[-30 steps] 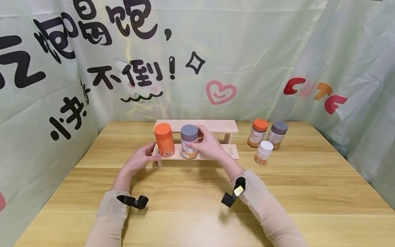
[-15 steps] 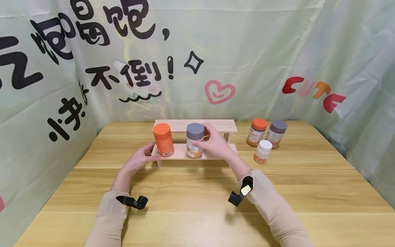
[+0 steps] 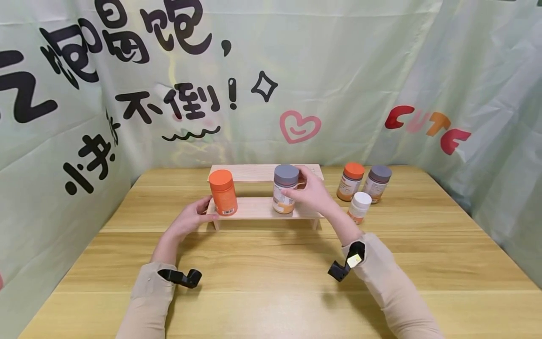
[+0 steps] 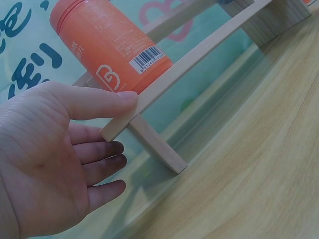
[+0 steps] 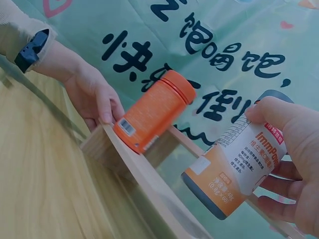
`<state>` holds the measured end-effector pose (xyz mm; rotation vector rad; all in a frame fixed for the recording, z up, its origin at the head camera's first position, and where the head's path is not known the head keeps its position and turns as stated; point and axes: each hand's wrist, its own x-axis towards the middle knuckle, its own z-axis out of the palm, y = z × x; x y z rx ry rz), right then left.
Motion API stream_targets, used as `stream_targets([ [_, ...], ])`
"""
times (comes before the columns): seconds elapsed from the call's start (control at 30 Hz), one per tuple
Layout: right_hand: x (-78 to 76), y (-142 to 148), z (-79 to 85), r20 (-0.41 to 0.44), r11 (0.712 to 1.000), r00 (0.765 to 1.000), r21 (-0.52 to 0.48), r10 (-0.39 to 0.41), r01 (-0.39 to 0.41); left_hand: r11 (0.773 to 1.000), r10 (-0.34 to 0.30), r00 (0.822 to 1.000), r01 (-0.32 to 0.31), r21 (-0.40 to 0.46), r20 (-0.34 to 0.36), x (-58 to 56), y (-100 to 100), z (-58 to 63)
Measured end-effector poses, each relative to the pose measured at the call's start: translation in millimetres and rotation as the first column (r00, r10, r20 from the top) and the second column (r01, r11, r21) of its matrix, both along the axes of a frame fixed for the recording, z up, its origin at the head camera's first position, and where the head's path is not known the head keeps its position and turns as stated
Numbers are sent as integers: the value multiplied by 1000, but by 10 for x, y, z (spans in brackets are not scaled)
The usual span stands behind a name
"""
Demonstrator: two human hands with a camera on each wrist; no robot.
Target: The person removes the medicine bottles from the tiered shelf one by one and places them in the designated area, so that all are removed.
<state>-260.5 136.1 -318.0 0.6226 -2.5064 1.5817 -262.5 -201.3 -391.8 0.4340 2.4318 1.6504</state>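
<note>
A two-tier wooden shelf (image 3: 254,207) stands at the back of the table. My left hand (image 3: 192,218) holds its left end, with the thumb (image 4: 102,102) on the lower board and fingers beneath. Beside that thumb, an all-orange supplement bottle (image 3: 223,194) stands upright on the lower tier. My right hand (image 3: 312,190) grips a grey-capped supplement bottle (image 3: 284,190) between thumb and fingers. It is upright over the right half of the lower tier. In the right wrist view, the white and orange label of this grey-capped bottle (image 5: 239,164) shows, its base close over the board.
Right of the shelf, an orange-capped bottle (image 3: 350,182), another grey-capped bottle (image 3: 377,184) and a small white-capped bottle (image 3: 360,207) stand grouped on the wooden table (image 3: 254,282). A printed cloth (image 3: 347,70) hangs behind.
My right hand has moved to the right along the lower tier, carrying the grey-capped bottle away from the orange one. The left hand keeps its place at the shelf's end.
</note>
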Motion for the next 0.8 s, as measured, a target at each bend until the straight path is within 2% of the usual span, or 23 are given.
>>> stream_targets([
  [0.27,16,250,48,-13,999,999,29,-42,42,1000,-4,1000,4,3,-5,0,0,1],
  [0.8,65,754,135,-45,987,986,13,-160,161,1000,-5,1000,5,8,-2,-18,-12,-17],
])
